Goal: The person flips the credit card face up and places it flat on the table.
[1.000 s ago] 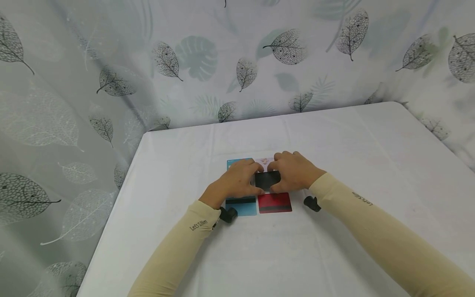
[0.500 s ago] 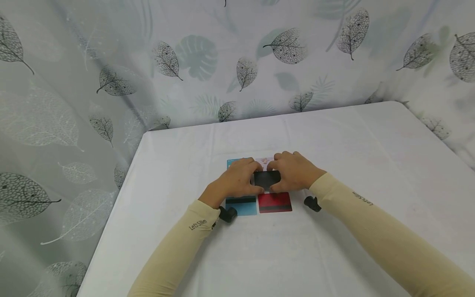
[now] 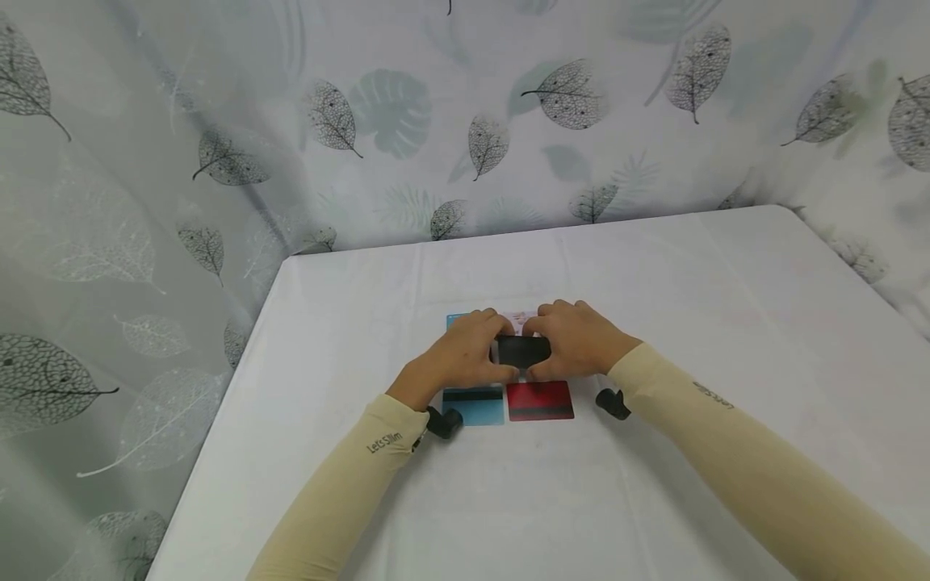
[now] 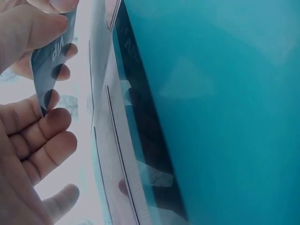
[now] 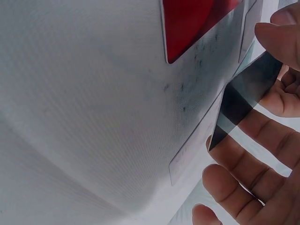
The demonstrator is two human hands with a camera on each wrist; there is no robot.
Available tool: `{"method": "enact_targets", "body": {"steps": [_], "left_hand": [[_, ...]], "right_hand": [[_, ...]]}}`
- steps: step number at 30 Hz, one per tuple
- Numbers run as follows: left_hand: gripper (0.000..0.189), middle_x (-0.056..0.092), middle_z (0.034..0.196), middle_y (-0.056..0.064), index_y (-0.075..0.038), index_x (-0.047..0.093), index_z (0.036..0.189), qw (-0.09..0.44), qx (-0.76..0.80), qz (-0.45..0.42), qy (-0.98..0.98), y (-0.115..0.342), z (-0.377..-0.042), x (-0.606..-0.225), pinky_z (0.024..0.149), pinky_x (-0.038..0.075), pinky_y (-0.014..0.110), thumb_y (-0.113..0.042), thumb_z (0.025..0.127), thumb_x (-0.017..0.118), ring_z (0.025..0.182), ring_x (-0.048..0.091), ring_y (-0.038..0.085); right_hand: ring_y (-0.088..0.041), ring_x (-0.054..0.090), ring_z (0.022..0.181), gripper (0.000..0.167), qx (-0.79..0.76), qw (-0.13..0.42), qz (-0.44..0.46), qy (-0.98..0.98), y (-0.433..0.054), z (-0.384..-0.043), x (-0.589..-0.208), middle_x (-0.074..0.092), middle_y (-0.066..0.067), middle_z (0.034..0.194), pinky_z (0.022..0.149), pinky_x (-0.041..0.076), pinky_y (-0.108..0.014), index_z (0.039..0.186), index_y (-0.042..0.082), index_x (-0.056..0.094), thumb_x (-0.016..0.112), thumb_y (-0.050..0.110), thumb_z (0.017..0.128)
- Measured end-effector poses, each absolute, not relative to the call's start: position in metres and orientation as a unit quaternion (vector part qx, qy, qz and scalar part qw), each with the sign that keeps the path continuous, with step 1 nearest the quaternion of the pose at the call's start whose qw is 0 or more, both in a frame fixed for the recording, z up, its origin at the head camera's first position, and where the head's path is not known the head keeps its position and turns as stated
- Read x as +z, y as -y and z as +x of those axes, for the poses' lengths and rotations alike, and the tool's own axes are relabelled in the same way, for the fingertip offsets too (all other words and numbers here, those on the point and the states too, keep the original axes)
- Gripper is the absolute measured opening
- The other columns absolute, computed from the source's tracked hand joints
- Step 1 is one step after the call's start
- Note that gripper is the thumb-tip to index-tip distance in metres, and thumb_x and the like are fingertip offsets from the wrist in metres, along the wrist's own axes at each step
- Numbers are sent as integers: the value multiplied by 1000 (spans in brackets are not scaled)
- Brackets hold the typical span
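Observation:
A dark VIP card [image 3: 523, 353] is held slightly raised above the table between both hands. My left hand [image 3: 467, 353] pinches its left end, thumb at the near edge and fingers at the far edge. At the other end, my right hand [image 3: 579, 340] grips it the same way. The white VIP lettering shows on the card [image 4: 52, 58] in the left wrist view; in the right wrist view the card [image 5: 243, 91] stands tilted. Below the hands lie a blue card [image 3: 474, 410] with a black stripe and a red card [image 3: 540, 401], side by side.
Beyond the hands, partly covered by them, lie another blue card [image 3: 455, 320] and a pale pink card [image 3: 518, 319]. All rest on a white-covered table [image 3: 349, 323]. A leaf-print curtain [image 3: 407, 161] hangs behind and at the left. Small black wrist cameras [image 3: 445, 423] sit under the sleeves.
Both hands keep their hold on the dark card, nearly in place. The card looks slightly more tipped and shallower now. The head view has shifted a little.

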State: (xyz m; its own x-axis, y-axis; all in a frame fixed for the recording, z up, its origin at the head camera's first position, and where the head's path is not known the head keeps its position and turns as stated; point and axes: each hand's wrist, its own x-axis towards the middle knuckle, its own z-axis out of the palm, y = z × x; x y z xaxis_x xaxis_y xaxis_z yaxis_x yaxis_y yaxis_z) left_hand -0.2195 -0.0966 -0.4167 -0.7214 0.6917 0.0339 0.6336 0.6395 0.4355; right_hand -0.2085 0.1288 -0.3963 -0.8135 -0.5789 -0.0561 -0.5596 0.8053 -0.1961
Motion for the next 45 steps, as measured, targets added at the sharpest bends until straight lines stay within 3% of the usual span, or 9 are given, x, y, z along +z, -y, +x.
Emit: {"method": "enact_targets", "body": {"steps": [27, 45], "left_hand": [[49, 59, 118, 4, -9, 58, 126, 78, 302, 362, -878, 99, -221, -415, 88, 50, 32, -29, 87, 80, 103, 53, 16], [51, 56, 120, 3, -9, 55, 129, 94, 330, 355, -870, 97, -223, -415, 91, 49, 32, -25, 87, 80, 107, 53, 21]], "right_hand": [[-20, 61, 89, 53, -133, 43, -317, -938, -133, -212, -397, 70, -1, 97, 79, 52, -45, 120, 12, 74, 83, 42, 78], [-22, 60, 95, 51, -173, 51, -308, -934, -133, -213, -402, 73, 1, 99, 85, 50, -43, 119, 12, 74, 85, 41, 78]]}}
